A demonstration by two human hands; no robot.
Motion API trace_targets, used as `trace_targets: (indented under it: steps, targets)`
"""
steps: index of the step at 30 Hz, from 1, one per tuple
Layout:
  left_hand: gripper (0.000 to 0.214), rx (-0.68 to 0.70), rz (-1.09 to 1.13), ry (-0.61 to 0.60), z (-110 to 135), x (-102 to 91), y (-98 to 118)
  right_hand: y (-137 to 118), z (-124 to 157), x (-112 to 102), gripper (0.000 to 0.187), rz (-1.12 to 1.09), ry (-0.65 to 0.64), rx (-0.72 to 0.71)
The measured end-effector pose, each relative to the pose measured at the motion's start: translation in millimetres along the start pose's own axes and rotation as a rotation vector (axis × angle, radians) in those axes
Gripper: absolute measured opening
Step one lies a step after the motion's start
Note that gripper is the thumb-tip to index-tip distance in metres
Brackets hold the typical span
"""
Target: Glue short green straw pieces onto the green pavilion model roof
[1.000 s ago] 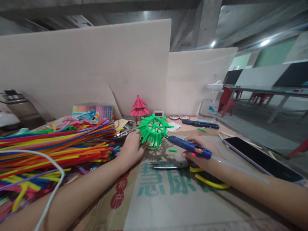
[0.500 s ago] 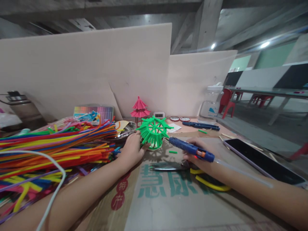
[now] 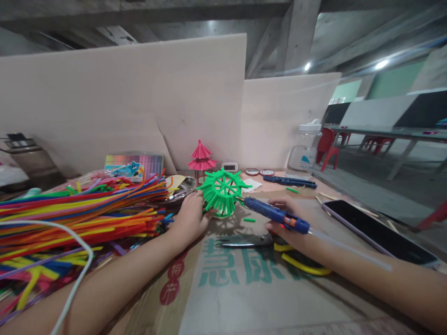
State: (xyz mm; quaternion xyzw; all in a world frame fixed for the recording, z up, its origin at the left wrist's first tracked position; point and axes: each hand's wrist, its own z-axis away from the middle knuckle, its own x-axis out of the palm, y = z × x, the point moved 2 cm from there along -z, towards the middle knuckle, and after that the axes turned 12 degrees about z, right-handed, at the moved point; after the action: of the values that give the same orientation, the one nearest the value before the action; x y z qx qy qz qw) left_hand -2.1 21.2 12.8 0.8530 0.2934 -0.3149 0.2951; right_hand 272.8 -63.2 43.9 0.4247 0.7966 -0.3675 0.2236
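Note:
A green domed frame of pipe cleaners (image 3: 222,190) stands on the cardboard sheet (image 3: 244,298). My left hand (image 3: 190,218) grips its left side, fingers curled round the spokes. My right hand (image 3: 286,221) is closed round a blue glue gun (image 3: 275,215) with a clear glue stick trailing back along my forearm. The gun's nozzle points left and touches the green frame's right edge. A short green offcut (image 3: 250,219) lies just below the nozzle.
A big heap of coloured pipe cleaners (image 3: 77,214) fills the left. Pliers with yellow handles (image 3: 279,249) lie under my right wrist. A phone (image 3: 377,231) lies right. A pink pagoda model (image 3: 201,158), marker box (image 3: 134,164), water bottle (image 3: 303,153) and blue tool (image 3: 289,182) stand behind.
Almost nothing has moved. The glue gun's nozzle has edged slightly closer to the green frame; both hands keep their holds.

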Motion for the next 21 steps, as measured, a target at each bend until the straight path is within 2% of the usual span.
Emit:
trace_targets:
  steps: [12, 21]
  targets:
    - [0.016, 0.037, 0.013, -0.011, 1, -0.5, 1, 14, 2, 12, 0.027, -0.202, -0.195, 0.079]
    - [0.019, 0.036, -0.005, -0.050, -1, -2.0, 4, 9, 1, 8, 0.023, -0.151, -0.181, 0.103]
